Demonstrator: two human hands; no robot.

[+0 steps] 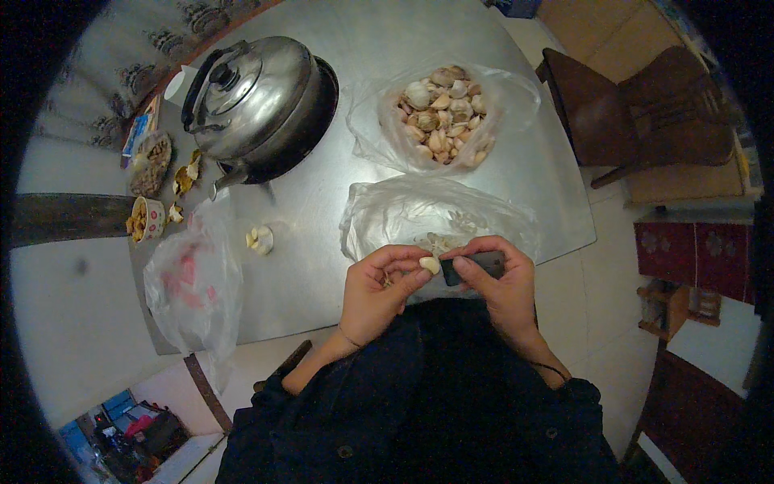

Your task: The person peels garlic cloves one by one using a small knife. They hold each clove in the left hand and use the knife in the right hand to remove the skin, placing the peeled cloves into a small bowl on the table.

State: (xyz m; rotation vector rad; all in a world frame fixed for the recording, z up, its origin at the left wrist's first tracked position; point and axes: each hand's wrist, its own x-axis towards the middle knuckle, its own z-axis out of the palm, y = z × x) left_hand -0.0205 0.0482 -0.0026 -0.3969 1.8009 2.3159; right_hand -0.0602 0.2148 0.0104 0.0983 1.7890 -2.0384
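A pale, peeled garlic clove [430, 265] is pinched between the thumb and fingers of my left hand [382, 284]. My right hand [505, 284] grips a small dark rectangular blade-like tool [484, 266], its near end close beside the clove. Both hands are over the front of an open clear plastic bag [387, 202], which has garlic skins [440, 243] inside. Farther back, another clear bag [514, 100] stands open, full of garlic bulbs and loose unpeeled cloves [444, 115]. To the left, a small round container [261, 240] holds several peeled cloves.
A large steel kettle [260, 91] occupies the metal table's [302, 278] back left. A plastic bag with red markings [193, 278] hangs over the left front edge. Nearby are a patterned paper cup [147, 219] of brown pieces and a bag of brown bits [151, 162]. A brown chair [604, 115] stands right.
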